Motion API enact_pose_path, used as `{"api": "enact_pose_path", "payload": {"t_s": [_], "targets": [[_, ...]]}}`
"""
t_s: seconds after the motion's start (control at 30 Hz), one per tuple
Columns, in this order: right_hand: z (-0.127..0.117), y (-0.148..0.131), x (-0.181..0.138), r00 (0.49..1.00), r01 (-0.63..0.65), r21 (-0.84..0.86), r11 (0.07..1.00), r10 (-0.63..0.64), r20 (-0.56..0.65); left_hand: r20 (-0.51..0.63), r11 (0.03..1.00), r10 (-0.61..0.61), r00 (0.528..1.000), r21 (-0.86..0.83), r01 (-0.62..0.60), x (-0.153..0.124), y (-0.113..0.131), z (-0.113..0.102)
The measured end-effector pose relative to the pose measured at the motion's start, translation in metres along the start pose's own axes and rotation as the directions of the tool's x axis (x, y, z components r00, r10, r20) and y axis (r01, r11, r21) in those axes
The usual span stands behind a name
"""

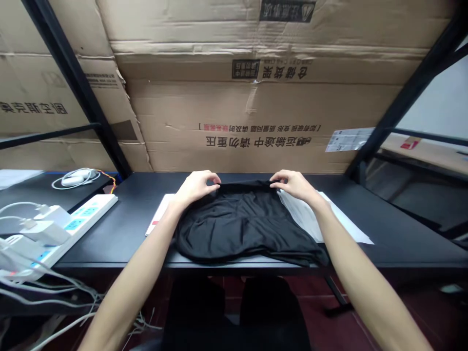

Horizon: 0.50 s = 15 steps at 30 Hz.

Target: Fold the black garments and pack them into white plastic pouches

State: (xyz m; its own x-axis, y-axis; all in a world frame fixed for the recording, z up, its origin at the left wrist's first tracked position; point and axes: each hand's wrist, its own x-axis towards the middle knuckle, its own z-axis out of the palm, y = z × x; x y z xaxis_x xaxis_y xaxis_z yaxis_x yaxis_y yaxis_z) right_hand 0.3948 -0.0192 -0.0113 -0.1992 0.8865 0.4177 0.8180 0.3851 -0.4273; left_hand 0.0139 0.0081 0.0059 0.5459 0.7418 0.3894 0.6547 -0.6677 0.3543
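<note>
A black garment [244, 226] lies spread on the black table [395, 234], its near edge reaching the table's front. My left hand [197, 186] pinches the garment's far edge at its left corner, fingers closed on the cloth. My right hand [294, 185] pinches the same far edge at its right corner. Both forearms reach over the garment's sides. A clear plastic bag [305, 217] lies under the garment's right side, on a white sheet [351, 229].
A white power strip [76, 222] with plugged chargers and several cables sits at the table's left. A coiled white cable [75, 178] lies behind it. Large cardboard boxes [256, 112] stand along the back. Black frame posts [78, 87] rise at both sides.
</note>
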Motion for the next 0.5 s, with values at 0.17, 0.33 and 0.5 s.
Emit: {"api": "enact_pose_path", "payload": {"t_s": [0.17, 0.33, 0.5], "targets": [[-0.007, -0.011, -0.019, 0.997, 0.057, 0.072, 0.996, -0.061, 0.050, 0.007, 0.997, 0.065, 0.998, -0.034, -0.065, -0.014, 0.009, -0.005], [-0.014, -0.029, -0.042, 0.983, 0.065, 0.123, 0.990, -0.085, 0.162, 0.024, 0.994, 0.103, 0.994, -0.045, -0.101, -0.031, 0.012, -0.008], [-0.014, -0.036, -0.056, 0.955, 0.065, 0.055, 0.996, -0.078, 0.287, 0.116, 0.990, 0.138, 0.984, -0.002, -0.139, -0.048, 0.013, 0.000]]}}
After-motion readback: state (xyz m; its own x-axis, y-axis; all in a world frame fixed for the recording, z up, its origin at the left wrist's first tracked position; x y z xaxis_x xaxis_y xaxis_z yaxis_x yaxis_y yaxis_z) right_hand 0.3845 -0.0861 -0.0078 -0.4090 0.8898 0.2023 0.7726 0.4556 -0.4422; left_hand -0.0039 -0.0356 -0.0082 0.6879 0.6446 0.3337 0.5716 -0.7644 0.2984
